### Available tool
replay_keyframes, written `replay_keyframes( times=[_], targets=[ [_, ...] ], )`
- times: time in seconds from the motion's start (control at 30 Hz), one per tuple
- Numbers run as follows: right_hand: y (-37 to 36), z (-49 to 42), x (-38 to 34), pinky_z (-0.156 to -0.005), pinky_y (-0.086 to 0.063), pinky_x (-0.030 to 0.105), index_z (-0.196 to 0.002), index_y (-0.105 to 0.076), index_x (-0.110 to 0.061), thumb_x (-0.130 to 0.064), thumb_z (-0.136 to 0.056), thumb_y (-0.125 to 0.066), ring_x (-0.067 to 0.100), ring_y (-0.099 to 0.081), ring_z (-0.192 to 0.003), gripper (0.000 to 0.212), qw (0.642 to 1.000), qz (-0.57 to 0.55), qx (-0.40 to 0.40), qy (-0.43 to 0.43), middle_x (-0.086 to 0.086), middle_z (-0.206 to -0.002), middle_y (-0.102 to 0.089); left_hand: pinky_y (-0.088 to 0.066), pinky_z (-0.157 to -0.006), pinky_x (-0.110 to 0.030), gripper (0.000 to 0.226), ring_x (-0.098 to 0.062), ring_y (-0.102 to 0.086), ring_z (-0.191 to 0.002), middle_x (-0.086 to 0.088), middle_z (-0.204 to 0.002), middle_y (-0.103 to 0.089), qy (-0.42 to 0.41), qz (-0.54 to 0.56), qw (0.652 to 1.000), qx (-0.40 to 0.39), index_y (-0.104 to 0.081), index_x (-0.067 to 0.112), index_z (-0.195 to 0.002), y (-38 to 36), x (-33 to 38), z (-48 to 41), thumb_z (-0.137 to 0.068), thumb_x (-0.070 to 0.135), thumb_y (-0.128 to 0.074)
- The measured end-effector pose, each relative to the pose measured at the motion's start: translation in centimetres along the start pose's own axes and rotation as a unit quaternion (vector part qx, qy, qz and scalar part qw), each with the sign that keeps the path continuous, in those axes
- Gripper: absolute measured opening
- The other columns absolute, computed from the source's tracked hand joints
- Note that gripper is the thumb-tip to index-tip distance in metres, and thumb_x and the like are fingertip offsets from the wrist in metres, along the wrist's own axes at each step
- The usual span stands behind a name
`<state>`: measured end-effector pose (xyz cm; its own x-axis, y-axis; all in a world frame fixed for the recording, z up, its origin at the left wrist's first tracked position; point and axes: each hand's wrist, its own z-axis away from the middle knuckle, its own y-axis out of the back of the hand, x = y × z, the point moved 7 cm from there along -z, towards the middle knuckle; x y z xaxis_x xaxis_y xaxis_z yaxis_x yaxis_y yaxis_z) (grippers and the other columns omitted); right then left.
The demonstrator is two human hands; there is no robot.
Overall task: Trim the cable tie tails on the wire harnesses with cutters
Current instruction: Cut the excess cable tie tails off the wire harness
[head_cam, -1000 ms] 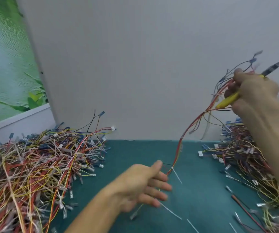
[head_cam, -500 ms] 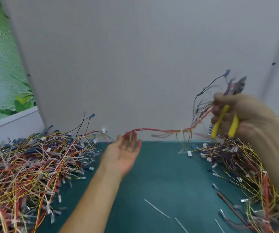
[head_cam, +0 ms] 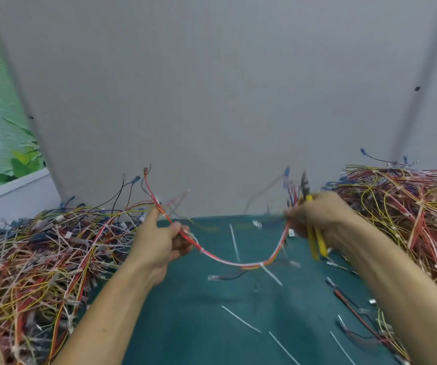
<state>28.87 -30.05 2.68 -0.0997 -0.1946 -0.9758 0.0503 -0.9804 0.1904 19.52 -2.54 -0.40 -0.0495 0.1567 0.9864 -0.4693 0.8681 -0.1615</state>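
A red, orange and white wire harness point(head_cam: 238, 262) sags in an arc between my two hands above the green mat point(head_cam: 199, 325). My left hand point(head_cam: 159, 241) pinches its left end, whose loose leads stick up past my fingers. My right hand point(head_cam: 320, 219) grips the other end together with the yellow-handled cutters point(head_cam: 316, 243), handles pointing down and the dark jaws up. A white cable tie tail point(head_cam: 271, 275) juts from the lowest point of the harness. The right end is blurred.
A large pile of harnesses point(head_cam: 35, 259) covers the mat on the left and another pile point(head_cam: 409, 219) lies on the right. Several cut white tie tails point(head_cam: 241, 319) lie scattered on the mat. A grey wall panel point(head_cam: 212, 101) stands close behind.
My left hand has closed on the harness's left end, having been open beneath it. My right hand dropped and moved left with the cutters, so the harness now hangs slack between both hands.
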Motion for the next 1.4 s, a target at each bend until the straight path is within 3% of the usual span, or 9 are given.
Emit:
replay_keyframes(
  times=[0.1, 0.27, 0.43, 0.57, 0.73, 0.9, 1.1, 1.27, 1.4],
  targets=[
    [0.6, 0.7, 3.8, -0.047, -0.041, 0.026, -0.077, -0.067, 0.009, -0.006, -0.080, -0.076, 0.020, -0.050, -0.043, 0.017, 0.971, 0.238, -0.012, -0.019, 0.016, -0.057, -0.062, -0.051, -0.054, -0.032, 0.043, -0.015, -0.055, -0.041, -0.012, -0.067, -0.060, 0.039, -0.097, 0.995, 0.000, -0.045, 0.021, -0.129, 0.3, -3.4, 0.6, -0.096, -0.007, -0.042],
    [-0.1, 2.9, 5.6, -0.048, -0.046, 0.025, -0.078, -0.064, -0.001, -0.032, -0.079, -0.079, 0.017, -0.059, -0.047, 0.034, 0.921, 0.380, -0.079, -0.012, 0.009, -0.066, -0.069, -0.049, -0.053, -0.035, 0.031, -0.021, -0.047, -0.043, -0.014, -0.063, -0.061, 0.073, -0.271, 0.960, 0.003, -0.051, 0.019, -0.103, 1.8, -7.4, 1.6, -0.091, -0.008, -0.044],
    [1.3, 3.6, 4.1, -0.056, -0.044, 0.025, -0.083, -0.061, -0.008, -0.042, -0.085, -0.071, 0.013, -0.058, -0.054, 0.035, 0.891, 0.442, -0.104, 0.027, 0.002, -0.066, -0.061, -0.053, -0.081, -0.037, 0.032, -0.025, -0.062, -0.083, -0.006, -0.090, -0.070, 0.035, -0.559, 0.829, -0.016, -0.057, 0.022, -0.117, 3.9, -7.5, 1.3, -0.086, 0.012, -0.054],
    [3.1, 2.9, 3.0, -0.060, -0.043, 0.027, -0.080, -0.062, -0.013, -0.041, -0.084, -0.071, 0.016, -0.061, -0.071, 0.029, 0.906, 0.419, -0.015, 0.059, 0.003, -0.077, -0.065, -0.049, -0.092, -0.037, 0.037, -0.029, -0.059, -0.110, -0.005, -0.115, -0.066, 0.029, -0.590, 0.807, 0.012, -0.057, 0.030, -0.122, 4.5, -7.0, 1.2, -0.085, 0.033, -0.064],
    [1.1, 2.4, 6.9, -0.080, -0.056, 0.038, -0.076, -0.062, -0.016, -0.042, -0.082, -0.071, 0.026, -0.068, -0.082, 0.028, 0.923, 0.385, -0.013, -0.002, 0.008, -0.086, -0.071, -0.048, -0.080, -0.034, 0.023, -0.026, -0.059, -0.095, -0.001, -0.097, -0.067, 0.033, -0.538, 0.839, 0.076, -0.055, 0.027, -0.091, 4.8, -7.6, 1.3, -0.084, 0.047, -0.062],
    [-0.1, 1.7, 9.0, -0.076, -0.054, 0.038, -0.075, -0.067, -0.012, -0.033, -0.076, -0.078, 0.026, -0.066, -0.076, 0.023, 0.946, 0.322, -0.009, -0.031, 0.008, -0.077, -0.071, -0.040, -0.049, -0.025, 0.026, -0.008, -0.059, -0.045, -0.001, -0.058, -0.067, 0.063, -0.377, 0.918, 0.102, -0.055, 0.020, -0.084, 4.5, -8.4, 1.2, -0.073, 0.021, -0.078],
    [-0.7, 1.5, 9.7, -0.056, -0.041, 0.025, -0.075, -0.064, -0.011, -0.027, -0.071, -0.084, 0.017, -0.060, -0.066, 0.026, 0.944, 0.324, -0.018, -0.055, 0.005, -0.071, -0.068, -0.047, -0.048, -0.027, 0.023, -0.018, -0.059, -0.053, -0.009, -0.069, -0.067, 0.115, -0.157, 0.977, 0.090, -0.062, 0.002, -0.098, 5.4, -9.3, 0.8, -0.078, -0.004, -0.071],
    [0.0, 1.3, 9.5, -0.065, -0.050, 0.031, -0.073, -0.067, -0.006, -0.021, -0.071, -0.083, 0.021, -0.061, -0.060, 0.023, 0.948, 0.314, -0.010, -0.055, 0.008, -0.064, -0.069, -0.050, -0.051, -0.027, 0.015, -0.017, -0.065, -0.052, -0.001, -0.061, -0.069, 0.104, -0.103, 0.986, 0.075, -0.063, 0.007, -0.088, 5.5, -9.3, 1.0, -0.082, -0.007, -0.067],
    [0.9, 1.1, 9.5, -0.074, -0.053, 0.040, -0.077, -0.067, -0.001, -0.022, -0.071, -0.084, 0.027, -0.061, -0.070, 0.028, 0.947, 0.316, 0.013, -0.059, 0.018, -0.080, -0.070, -0.049, -0.056, -0.029, 0.016, -0.015, -0.068, -0.050, 0.001, -0.055, -0.068, 0.098, -0.084, 0.990, 0.062, -0.060, 0.008, -0.088, 5.6, -9.5, 0.7, -0.084, -0.006, -0.065]
  ],
)
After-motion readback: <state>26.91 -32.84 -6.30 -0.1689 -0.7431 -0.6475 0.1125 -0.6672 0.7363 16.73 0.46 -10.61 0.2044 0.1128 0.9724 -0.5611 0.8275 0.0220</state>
